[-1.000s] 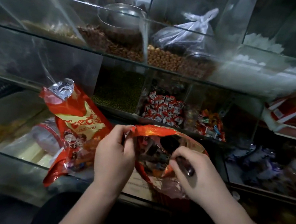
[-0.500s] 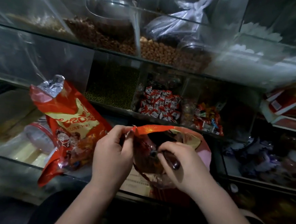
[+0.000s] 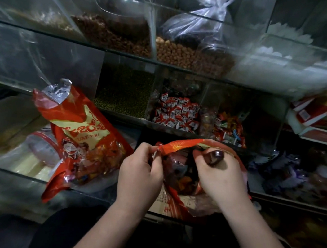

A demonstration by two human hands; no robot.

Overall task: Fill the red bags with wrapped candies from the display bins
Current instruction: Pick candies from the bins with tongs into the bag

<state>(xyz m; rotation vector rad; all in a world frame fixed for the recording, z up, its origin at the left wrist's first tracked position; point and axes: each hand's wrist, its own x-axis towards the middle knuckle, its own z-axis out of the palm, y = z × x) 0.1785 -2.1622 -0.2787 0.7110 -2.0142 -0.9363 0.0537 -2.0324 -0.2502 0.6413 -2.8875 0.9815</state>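
L hand (image 3: 141,171) & R hand (image 3: 218,178) close together, both in pinch grip

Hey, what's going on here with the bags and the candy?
A person is holding a red bag open. The left hand pinches its rim; the right hand holds a dark glossy object at the opposite edge. Wrapped candies already lie inside. A second red bag, partly filled, leans to the left.

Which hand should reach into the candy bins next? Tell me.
Right, probably. The left hand pinches the red bag's rim, holding it open. The right hand sits at the bag's mouth below the candy bins, but grips a dark object it must release first.
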